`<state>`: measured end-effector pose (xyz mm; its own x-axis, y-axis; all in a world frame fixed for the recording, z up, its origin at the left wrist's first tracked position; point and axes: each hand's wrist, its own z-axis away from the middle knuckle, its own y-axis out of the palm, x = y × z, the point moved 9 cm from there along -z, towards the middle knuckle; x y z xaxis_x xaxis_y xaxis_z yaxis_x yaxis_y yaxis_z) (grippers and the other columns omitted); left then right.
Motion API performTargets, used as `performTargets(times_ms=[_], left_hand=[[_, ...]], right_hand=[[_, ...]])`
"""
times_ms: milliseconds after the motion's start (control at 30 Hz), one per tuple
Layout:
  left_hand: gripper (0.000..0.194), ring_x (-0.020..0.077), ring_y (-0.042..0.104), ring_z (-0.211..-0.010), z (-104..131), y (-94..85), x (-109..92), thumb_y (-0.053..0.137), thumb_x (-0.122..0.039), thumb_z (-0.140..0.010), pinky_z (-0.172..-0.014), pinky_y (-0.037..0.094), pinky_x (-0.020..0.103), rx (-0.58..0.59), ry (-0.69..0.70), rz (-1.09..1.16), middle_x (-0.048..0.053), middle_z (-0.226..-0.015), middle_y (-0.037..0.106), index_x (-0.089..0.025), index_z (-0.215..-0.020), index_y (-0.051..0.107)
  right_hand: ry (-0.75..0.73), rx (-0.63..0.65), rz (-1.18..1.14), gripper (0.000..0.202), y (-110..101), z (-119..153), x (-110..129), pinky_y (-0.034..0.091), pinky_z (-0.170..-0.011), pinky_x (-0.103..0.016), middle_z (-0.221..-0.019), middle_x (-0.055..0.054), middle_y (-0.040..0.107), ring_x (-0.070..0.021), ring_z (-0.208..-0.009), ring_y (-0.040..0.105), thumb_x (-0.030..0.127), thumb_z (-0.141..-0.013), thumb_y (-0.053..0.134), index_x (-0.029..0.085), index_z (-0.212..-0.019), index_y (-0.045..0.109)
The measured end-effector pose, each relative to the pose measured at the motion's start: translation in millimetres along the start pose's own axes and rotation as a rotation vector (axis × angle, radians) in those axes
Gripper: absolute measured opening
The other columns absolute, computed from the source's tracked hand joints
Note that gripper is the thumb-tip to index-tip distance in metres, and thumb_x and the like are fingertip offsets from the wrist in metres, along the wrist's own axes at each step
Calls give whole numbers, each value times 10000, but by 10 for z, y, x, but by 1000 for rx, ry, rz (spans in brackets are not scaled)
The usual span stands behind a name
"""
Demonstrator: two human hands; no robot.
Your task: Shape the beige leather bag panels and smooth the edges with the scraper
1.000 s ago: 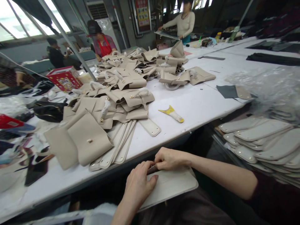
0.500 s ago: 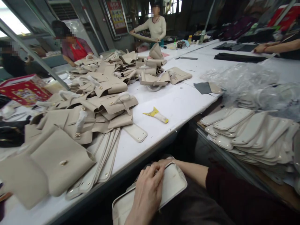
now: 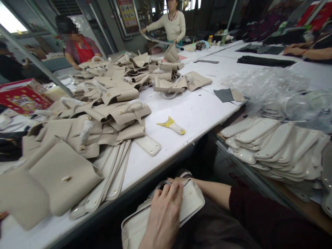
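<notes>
A cream handbag rests on my lap, its long flat side turned up. Over its middle lies my left hand, fingers bent and closed on the top edge. My right hand reaches round the bag's far side, close to a pale handle loop. Most of the right fingers are hidden behind the bag, so their grip does not show. On the table edge nearest me lie flat cream panels with metal studs, beside a beige bag body with a gold clasp.
Beige bag pieces are heaped along the white table. A yellow-and-white scrap lies near its edge. At right, studded cream panels are stacked below clear plastic wrap. Co-workers stand at the far side; another person's hands rest at upper right.
The view has shifted slightly. My hands stay on the handbag, with more of the handle loop showing. The co-worker at the back has raised the long strip; the hands at upper right moved slightly.
</notes>
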<state>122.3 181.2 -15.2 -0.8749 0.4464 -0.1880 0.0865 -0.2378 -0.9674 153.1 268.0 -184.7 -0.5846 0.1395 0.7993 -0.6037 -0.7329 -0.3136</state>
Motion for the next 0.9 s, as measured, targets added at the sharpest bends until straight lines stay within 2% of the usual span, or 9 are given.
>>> performTargets(times_ms=[100, 233, 433, 500, 567, 633, 700, 800, 900], left_hand=[[496, 286, 502, -1122, 1, -64, -23, 439, -161, -906, -818, 418, 442, -5, -23, -1, 84, -1405, 516, -201, -1401, 449], [411, 279, 529, -1076, 29, -159, -54, 400, -200, -954, -815, 432, 455, -29, -69, 35, 96, -1295, 565, -200, -1359, 471], [299, 281, 520, -1138, 210, -326, -42, 493, -236, -929, -892, 427, 460, -175, -124, 216, 76, -1213, 615, -232, -1211, 593], [242, 240, 540, -1119, 385, -399, 163, 480, -260, -945, -920, 422, 413, -277, -164, 377, 34, -1155, 650, -271, -1114, 654], [265, 203, 558, -1106, 663, -394, 617, 444, -320, -969, -967, 414, 357, -412, -337, 600, 16, -1131, 667, -279, -1074, 684], [332, 202, 542, -1183, 1028, -183, 1178, 434, -399, -965, -1050, 378, 321, -515, -628, 854, 40, -1216, 652, -240, -1138, 669], [446, 255, 524, -1243, 1324, 224, 1553, 471, -488, -923, -1064, 391, 362, -478, -890, 1068, 90, -1251, 649, -174, -1196, 634], [602, 323, 679, -945, 1405, 758, 1630, 488, -639, -856, -789, 554, 426, -351, -974, 1280, 121, -901, 736, -106, -1056, 684], [604, 310, 696, -878, 1283, 1018, 1491, 528, -670, -826, -745, 575, 423, -374, -961, 1404, 95, -831, 738, -135, -1049, 696]], right_hand=[[47, 89, 32, 291, -59, -11, 71, 551, -794, -375, -941, -46, 676, -181, -839, 654, 416, -937, 610, 137, -1005, 652], [12, 134, -3, 550, -177, -41, 508, 532, -711, -316, -911, -116, 710, -170, -743, 659, 511, -1021, 336, 79, -1003, 676], [-117, 176, 16, 661, 86, 121, 1113, 515, -745, -293, -894, -124, 733, -205, -809, 671, 626, -965, 352, 76, -981, 720], [-130, 165, 66, 689, 158, 165, 1119, 506, -783, -314, -900, -127, 732, -232, -857, 669, 651, -952, 348, 80, -921, 733], [-142, 159, 115, 711, 196, 176, 1094, 495, -825, -332, -919, -131, 732, -248, -901, 666, 651, -959, 305, 84, -935, 735], [-154, 153, 168, 714, 210, 169, 1078, 483, -869, -356, -946, -142, 732, -258, -928, 667, 639, -968, 276, 83, -1006, 722], [-178, 150, 230, 713, 224, 173, 1105, 464, -921, -390, -997, -153, 727, -273, -962, 662, 647, -966, 269, 92, -1069, 703], [-264, 169, 327, 665, 296, 231, 1236, 412, -1001, -420, -1118, -138, 702, -290, -1068, 625, 651, -965, 278, 145, -1119, 682], [-329, 206, 403, 631, 407, 307, 1362, 362, -1064, -431, -1248, -120, 653, -290, -1185, 570, 618, -983, 244, 179, -1187, 649]])
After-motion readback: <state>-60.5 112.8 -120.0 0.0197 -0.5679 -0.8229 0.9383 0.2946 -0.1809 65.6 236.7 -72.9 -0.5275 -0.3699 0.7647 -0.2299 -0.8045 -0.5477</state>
